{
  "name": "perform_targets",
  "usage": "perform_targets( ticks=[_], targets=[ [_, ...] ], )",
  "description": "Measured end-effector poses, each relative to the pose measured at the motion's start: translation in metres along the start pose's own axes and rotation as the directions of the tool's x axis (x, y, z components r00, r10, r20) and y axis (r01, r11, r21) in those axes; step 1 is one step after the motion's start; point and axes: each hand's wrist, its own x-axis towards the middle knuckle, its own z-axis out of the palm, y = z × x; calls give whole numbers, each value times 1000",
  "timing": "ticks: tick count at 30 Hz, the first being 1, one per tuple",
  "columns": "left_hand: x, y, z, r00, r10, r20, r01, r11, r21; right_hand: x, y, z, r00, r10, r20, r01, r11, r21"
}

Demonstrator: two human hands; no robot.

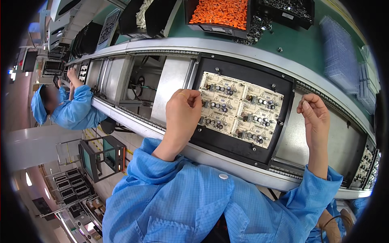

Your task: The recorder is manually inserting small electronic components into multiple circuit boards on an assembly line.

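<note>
A cream circuit board panel (238, 106), fitted with rows of small dark capacitors and other parts, lies in a black carrier frame (259, 155) on the conveyor. My left hand (182, 115), with a ring on one finger, is at the panel's left edge. Its thumb and fingertips are pinched together, and whatever is between them is hidden. To the right of the carrier, my right hand (315, 115) hangs over the bare metal of the conveyor. Its thumb and index finger also pinch closed, on something too small to make out.
Behind the conveyor rail (170, 43) stand a black bin of orange parts (219, 14), a bin of white parts (142, 14) and loose dark metal pieces (259, 30). Clear plastic trays (338, 50) are stacked far right. A co-worker in blue (75, 106) sits at the left.
</note>
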Motion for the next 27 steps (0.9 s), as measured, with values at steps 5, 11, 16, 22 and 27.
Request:
perform_targets(
  ticks=[5, 11, 16, 22, 27],
  targets=[
    [1, 2, 1, 996, 85, 13, -86, 991, 107, -1, -3, -1, 1000, -11, -3, 11, 998, -55],
    [-1, 7, 2, 969, 249, -1, -243, 949, 203, 0, -15, 7, 997, -82, -8, 79, 978, -193],
    [-9, 3, 1, 970, 223, 99, -239, 954, 183, -23, -22, 26, 989, -112, 93, 139, 921, -363],
    [27, 7, -30, 909, 246, 338, -240, 969, -60, -32, -32, 84, 941, -152, 301, 325, 650, -687],
    [196, -48, -70, 886, 386, -256, -307, 903, 301, -30, -28, 102, 941, -144, 307, 335, 539, -773]
  ],
)
